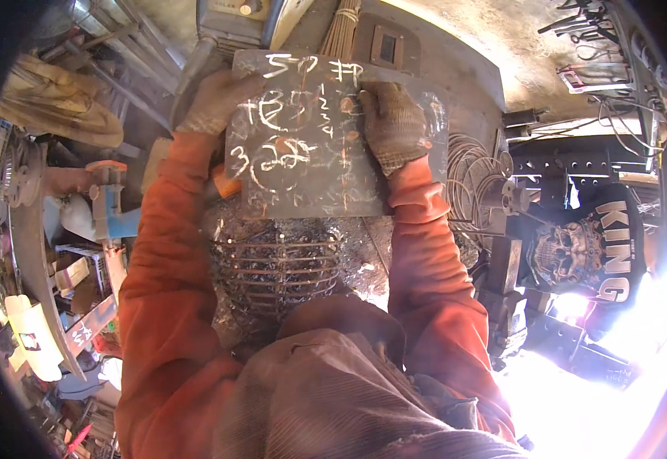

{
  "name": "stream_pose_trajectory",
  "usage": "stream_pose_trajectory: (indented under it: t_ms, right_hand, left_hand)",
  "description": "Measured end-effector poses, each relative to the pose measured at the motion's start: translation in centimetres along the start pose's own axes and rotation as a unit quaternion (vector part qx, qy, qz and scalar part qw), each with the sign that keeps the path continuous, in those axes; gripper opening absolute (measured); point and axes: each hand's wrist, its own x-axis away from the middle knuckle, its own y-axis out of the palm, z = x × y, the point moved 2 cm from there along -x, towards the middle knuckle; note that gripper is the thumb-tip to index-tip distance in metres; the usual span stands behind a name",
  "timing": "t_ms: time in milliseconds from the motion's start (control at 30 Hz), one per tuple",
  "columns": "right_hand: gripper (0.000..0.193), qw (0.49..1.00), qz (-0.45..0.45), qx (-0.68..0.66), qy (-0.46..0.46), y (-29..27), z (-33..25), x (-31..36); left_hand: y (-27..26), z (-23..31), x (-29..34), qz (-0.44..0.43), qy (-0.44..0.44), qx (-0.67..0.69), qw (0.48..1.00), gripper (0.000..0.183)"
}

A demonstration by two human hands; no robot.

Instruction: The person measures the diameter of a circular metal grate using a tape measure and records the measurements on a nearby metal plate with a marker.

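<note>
Both my hands wear worn knit work gloves and hold up a dark flat plate [272, 195] covered with white chalk writing. My left hand [215, 103] is at its left edge, with the fingers partly hidden against the plate. Near the upper right edge, my right hand [394, 126] is closed, knuckles up, around the plate. Another chalk-marked dark piece [434, 115] shows behind it on the right. Below the plate's lower edge, a round cage of rusty metal bars [276, 268] stands over dark, shiny scrap.
Coiled wire [467, 172] hangs to the right, near a black printed cloth [578, 252]. Hand tools [586, 34] hang at the upper right. Thin rods [341, 34] stand beyond the plate. Cluttered shelving [50, 268] and a brown cloth [61, 103] are at left. Sunlight glares at lower right.
</note>
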Motion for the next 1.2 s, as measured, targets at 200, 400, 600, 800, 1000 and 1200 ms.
stream_pose_trajectory:
  t_ms: [200,400,600,800,1000,1200]
  right_hand:
    - [0.024,0.999,0.017,0.037,0.020,0.3,0.2,0.4]
    - [0.022,0.994,-0.022,0.071,0.076,-0.1,-0.5,1.1]
    - [0.022,0.992,0.018,0.116,0.046,0.5,1.1,2.5]
    - [0.024,0.997,0.070,-0.005,0.016,-0.3,2.0,1.8]
    - [0.026,0.999,0.029,0.005,0.045,-0.3,2.0,0.2]
    - [0.023,0.996,0.053,0.062,0.027,0.4,3.5,1.6]
  left_hand:
    - [0.2,1.5,1.1,-0.010,0.010,-0.022,1.000,0.043]
    - [0.3,1.4,1.0,-0.009,0.004,0.023,1.000,0.042]
    - [0.6,2.4,1.3,-0.014,0.007,-0.038,0.999,0.043]
    - [0.4,1.8,0.8,-0.006,-0.003,-0.029,1.000,0.044]
    - [0.0,0.5,0.5,-0.011,-0.001,0.016,1.000,0.044]
    - [0.1,1.2,0.8,-0.015,0.031,-0.013,0.999,0.045]
